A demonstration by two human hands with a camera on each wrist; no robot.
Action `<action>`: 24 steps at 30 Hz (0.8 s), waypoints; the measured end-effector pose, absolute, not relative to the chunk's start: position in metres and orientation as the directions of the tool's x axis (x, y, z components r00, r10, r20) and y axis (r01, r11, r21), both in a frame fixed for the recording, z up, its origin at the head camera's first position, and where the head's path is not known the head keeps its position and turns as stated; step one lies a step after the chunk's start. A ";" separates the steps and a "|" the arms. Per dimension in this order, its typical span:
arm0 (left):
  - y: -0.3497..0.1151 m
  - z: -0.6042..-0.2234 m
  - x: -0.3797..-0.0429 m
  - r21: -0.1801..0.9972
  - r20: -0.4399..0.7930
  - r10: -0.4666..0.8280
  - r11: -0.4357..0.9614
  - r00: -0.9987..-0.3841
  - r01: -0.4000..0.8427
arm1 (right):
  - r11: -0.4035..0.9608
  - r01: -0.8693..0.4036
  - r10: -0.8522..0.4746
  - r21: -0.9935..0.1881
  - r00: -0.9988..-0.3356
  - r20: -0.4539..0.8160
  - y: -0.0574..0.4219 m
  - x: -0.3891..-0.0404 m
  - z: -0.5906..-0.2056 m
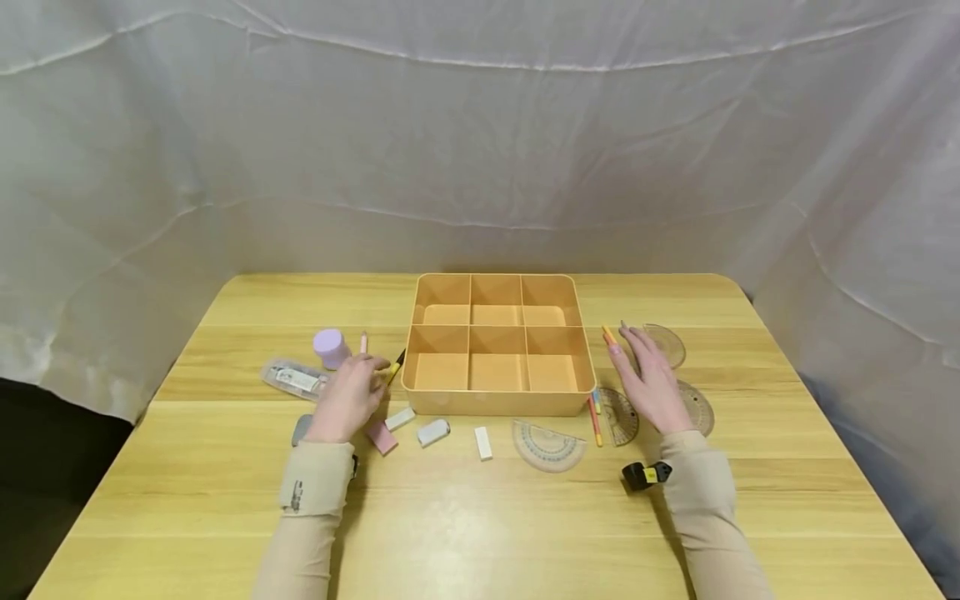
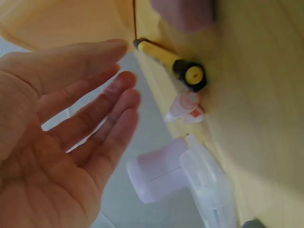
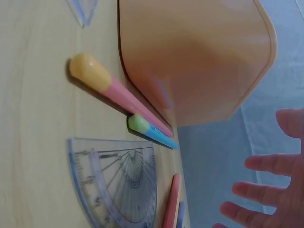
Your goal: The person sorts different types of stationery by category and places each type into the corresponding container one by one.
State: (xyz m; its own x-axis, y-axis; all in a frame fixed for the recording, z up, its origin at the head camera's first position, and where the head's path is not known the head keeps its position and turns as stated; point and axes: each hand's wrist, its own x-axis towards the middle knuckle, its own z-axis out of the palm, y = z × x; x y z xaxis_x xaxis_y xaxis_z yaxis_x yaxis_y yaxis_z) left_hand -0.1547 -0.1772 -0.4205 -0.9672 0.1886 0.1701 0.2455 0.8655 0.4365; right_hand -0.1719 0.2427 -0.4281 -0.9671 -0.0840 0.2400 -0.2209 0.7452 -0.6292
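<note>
My left hand (image 1: 348, 398) hovers left of the orange six-compartment box (image 1: 498, 402). Its fingers are loosely extended and hold nothing. Closest to its fingertips lies a yellow-and-black stick-shaped item (image 2: 166, 57). Beyond that are a pink-tipped item (image 2: 183, 105), a lilac round container (image 1: 330, 346) and a clear plastic packet (image 1: 292, 378). On the box's other side, my right hand (image 1: 652, 387) is spread with nothing in it, over clear protractors (image 1: 619, 417). A pink-and-yellow pen (image 3: 116, 92) and a blue-and-green one (image 3: 152, 130) lie beside the box wall.
In front of the box lie white erasers (image 1: 483, 443), a grey-and-white block (image 1: 433, 432), a pink block (image 1: 382, 437) and another protractor (image 1: 550, 447). Two more protractors (image 1: 666, 344) are around the right hand. A pale curtain (image 1: 495, 150) hangs behind the wooden table (image 1: 465, 533).
</note>
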 end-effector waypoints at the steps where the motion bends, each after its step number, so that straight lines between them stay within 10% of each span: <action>1: -0.177 -0.422 -0.155 0.444 0.155 0.192 0.863 -0.969 0.242 | 0.743 -0.220 -0.084 -0.632 -0.968 0.239 0.243 -0.172 -0.429; 13: -0.178 -0.426 -0.158 0.488 0.111 0.097 0.862 -0.989 0.139 | 0.724 -0.261 -0.127 -0.639 -0.960 0.248 0.230 -0.173 -0.427; 24: -0.215 -0.341 -0.158 0.552 -0.053 0.185 0.825 -0.981 0.126 | 0.739 -0.223 -0.155 -0.636 -0.975 0.161 0.224 -0.171 -0.426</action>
State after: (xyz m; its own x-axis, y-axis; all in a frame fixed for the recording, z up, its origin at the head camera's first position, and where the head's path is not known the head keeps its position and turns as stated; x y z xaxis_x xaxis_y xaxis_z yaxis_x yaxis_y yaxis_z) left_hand -0.1581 -0.2151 -0.3406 -0.9814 0.1848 -0.0526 0.1258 0.8246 0.5515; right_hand -0.1715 0.2243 -0.4256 -0.9747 -0.1548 0.1612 -0.2225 0.7385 -0.6364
